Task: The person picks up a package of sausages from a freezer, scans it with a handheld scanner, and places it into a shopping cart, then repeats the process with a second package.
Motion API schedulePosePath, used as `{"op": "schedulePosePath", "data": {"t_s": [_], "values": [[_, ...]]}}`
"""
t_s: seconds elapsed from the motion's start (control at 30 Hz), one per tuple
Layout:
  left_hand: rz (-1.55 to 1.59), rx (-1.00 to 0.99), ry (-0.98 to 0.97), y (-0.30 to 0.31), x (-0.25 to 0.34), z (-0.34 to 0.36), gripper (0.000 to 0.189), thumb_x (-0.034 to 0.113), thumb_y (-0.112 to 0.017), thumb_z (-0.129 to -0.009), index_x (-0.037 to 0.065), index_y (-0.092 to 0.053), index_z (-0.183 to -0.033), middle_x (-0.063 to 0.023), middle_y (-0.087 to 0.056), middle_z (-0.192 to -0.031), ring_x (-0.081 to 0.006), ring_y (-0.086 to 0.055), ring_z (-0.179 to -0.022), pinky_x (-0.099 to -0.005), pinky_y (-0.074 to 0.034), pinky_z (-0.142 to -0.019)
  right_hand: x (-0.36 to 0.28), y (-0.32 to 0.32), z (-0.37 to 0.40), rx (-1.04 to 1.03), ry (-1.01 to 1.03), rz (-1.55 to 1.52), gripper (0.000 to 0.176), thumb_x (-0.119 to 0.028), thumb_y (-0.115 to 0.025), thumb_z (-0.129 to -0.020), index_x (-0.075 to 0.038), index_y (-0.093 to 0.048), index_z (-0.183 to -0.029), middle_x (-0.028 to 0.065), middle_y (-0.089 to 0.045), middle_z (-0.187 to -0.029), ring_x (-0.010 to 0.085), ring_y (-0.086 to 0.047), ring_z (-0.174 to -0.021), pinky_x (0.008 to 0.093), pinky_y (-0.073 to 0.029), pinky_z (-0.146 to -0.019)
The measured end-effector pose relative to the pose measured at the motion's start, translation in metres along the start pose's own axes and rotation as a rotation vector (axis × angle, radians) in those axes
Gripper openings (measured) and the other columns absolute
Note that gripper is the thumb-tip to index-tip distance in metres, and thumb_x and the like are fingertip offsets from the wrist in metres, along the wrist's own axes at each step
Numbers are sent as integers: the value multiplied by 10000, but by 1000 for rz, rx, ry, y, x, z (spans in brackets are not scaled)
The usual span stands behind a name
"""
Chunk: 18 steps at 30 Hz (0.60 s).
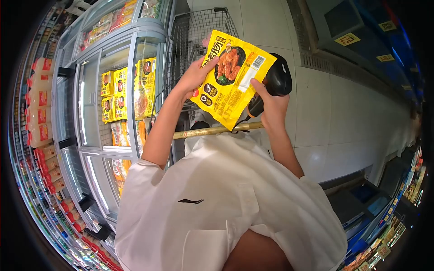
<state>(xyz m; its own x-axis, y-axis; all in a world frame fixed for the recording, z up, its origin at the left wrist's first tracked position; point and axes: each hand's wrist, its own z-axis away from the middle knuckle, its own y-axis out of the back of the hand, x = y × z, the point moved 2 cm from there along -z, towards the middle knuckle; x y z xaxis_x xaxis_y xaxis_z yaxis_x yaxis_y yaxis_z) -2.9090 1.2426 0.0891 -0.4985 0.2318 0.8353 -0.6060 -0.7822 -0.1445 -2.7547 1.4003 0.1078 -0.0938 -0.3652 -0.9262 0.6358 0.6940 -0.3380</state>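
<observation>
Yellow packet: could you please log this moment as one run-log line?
left hand grips yellow packet | right hand holds black scanner at packet's right edge | wire cart ahead | freezer cabinet at left

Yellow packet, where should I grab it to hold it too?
Pinch its far edge, coming from the cart side, I'd say. The packet is thin and flat, face up; the left hand pinches one side edge, and the right hand, holding the scanner, thumbs the other. The far edge is free.

The packet (233, 83) is yellow with a black oval, the scanner (281, 77) black, the shirt (226, 198) white.
</observation>
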Motion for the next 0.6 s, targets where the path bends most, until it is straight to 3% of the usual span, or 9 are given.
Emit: {"op": "schedulePosePath", "data": {"t_s": [0.07, 0.1, 0.13, 0.2, 0.23, 0.27, 0.33, 0.47, 0.6], "values": [[-102, 24, -11, 12, 13, -1, 394, 363, -602, -979, 18, -610, -1169, -47, -705, -929, -91, -678, -747, -261, -558, -651, 4, 22, -6, 142, -141, -35, 375, 17, -732, -837, 32, -593, -1185, 110, -699, -1029, 169, -693, -805, 289, -564, -726], [-259, 24, -32, 21, 19, -6, 392, 367, -614, -970, 19, -626, -1148, -50, -706, -899, -92, -677, -726, -264, -560, -650, 0, 29, -6, 158, -87, 10, 215, -84, -754, -850, 46, -679, -1004, 99, -696, -870, 147, -677, -698, 257, -558, -638], [-416, 22, -51, 29, 24, -10, 389, 372, -625, -962, 19, -642, -1127, -53, -707, -869, -93, -676, -705, -266, -562, -649, -5, 40, -5, 163, -91, 11, 215, -84, -754, -850, 46, -679, -1004, 99, -696, -870, 147, -677, -698, 257, -558, -638], [-647, 25, -103, 39, 36, -18, 457, 446, -659, -915, 20, -684, -1080, -52, -700, -793, -107, -663, -631, -278, -538, -627, -17, 51, -5, -44, -215, 179, 226, -112, -762, -849, 47, -682, -987, 95, -697, -872, 143, -670, -670, 258, -554, -607], [-760, 17, -78, 41, 42, -21, 464, 457, -662, -907, 27, -695, -1079, -55, -699, -777, -110, -661, -624, -280, -533, -626, -25, 51, -3, -146, -268, 299, 299, -93, -749, -848, 46, -643, -1090, 105, -713, -944, 132, -658, -672, 249, -520, -580], [-875, 9, -53, 41, 52, -20, 472, 467, -666, -898, 33, -705, -1078, -58, -697, -760, -114, -659, -616, -282, -527, -624, -27, 53, -4, -142, -271, 298, 299, -93, -749, -848, 46, -643, -1090, 105, -713, -944, 132, -658, -672, 249, -520, -580], [-888, -31, -71, 34, 64, -18, 468, 468, -666, -896, 43, -710, -1087, -62, -698, -752, -116, -660, -611, -283, -528, -626, -27, 52, -5, -460, -348, 549, 285, -133, -772, -832, 32, -672, -1042, 71, -702, -860, 109, -632, -622, 251, -508, -553], [-868, -59, -124, 39, 60, -28, 474, 474, -667, -890, 57, -710, -1111, -75, -709, -760, -133, -670, -606, -290, -532, -631, -28, 37, 0, -396, -430, 590, 265, -194, -799, -798, 23, -669, -877, 47, -663, -711, 106, -626, -554, 257, -511, -527], [-926, -43, -207, 41, 66, -36, 477, 477, -669, -886, 57, -712, -1107, -88, -711, -763, -149, -682, -609, -298, -536, -629, -20, 35, -1, -385, -466, 575, 203, -133, -765, -828, 18, -673, -927, 53, -680, -777, 93, -605, -562, 243, -497, -511]]}}
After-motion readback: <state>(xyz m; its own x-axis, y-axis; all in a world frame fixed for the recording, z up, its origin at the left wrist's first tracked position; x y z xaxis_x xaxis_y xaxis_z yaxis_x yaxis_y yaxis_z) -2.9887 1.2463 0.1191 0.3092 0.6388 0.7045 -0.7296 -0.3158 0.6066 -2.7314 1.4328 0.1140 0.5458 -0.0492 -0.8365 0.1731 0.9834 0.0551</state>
